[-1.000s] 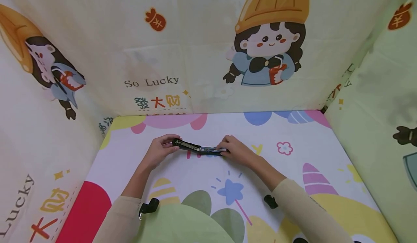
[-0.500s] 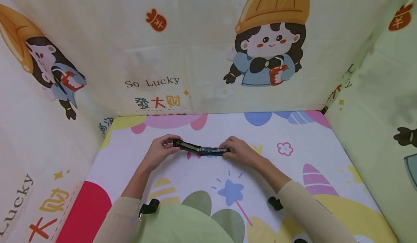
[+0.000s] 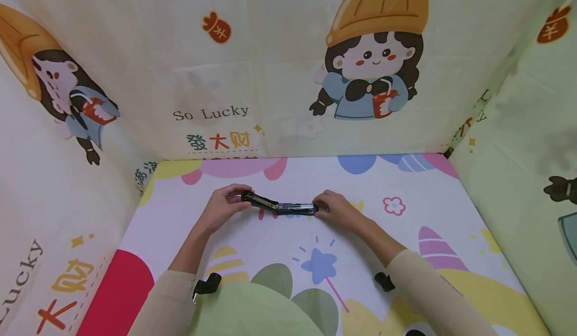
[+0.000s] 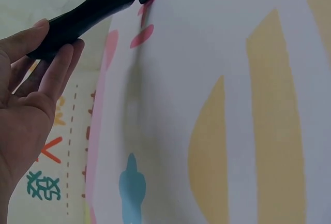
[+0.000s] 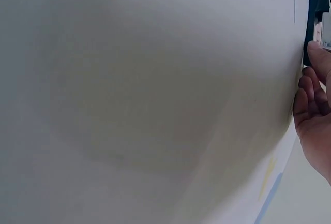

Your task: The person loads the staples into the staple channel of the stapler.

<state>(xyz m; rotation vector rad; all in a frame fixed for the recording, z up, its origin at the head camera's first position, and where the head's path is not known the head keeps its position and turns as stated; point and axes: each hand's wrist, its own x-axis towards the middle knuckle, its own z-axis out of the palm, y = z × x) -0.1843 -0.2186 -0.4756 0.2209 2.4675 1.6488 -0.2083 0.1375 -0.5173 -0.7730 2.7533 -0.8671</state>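
Note:
A black stapler point(image 3: 296, 209) lies swung wide open across the far middle of the table, its metal staple channel showing along the right half. My left hand point(image 3: 222, 208) pinches the far left end of its raised arm between thumb and fingers. In the left wrist view the black arm of the stapler point(image 4: 85, 21) slants up into the fingers of the left hand point(image 4: 36, 97). At the opposite end, my right hand point(image 3: 341, 212) holds the tip by thumb and fingers. The right wrist view catches just a sliver of stapler point(image 5: 311, 19) beside the thumb.
A printed cloth point(image 3: 369, 186) with cartoon shapes covers the table. Cream fabric walls point(image 3: 279, 65) with printed figures rise at the back and on both sides. Small black devices point(image 3: 207, 283) are attached at both sleeves.
My right hand has slid rightward along the stapler, from over the metal channel to its right tip, uncovering more of the channel. The left hand has hardly moved.

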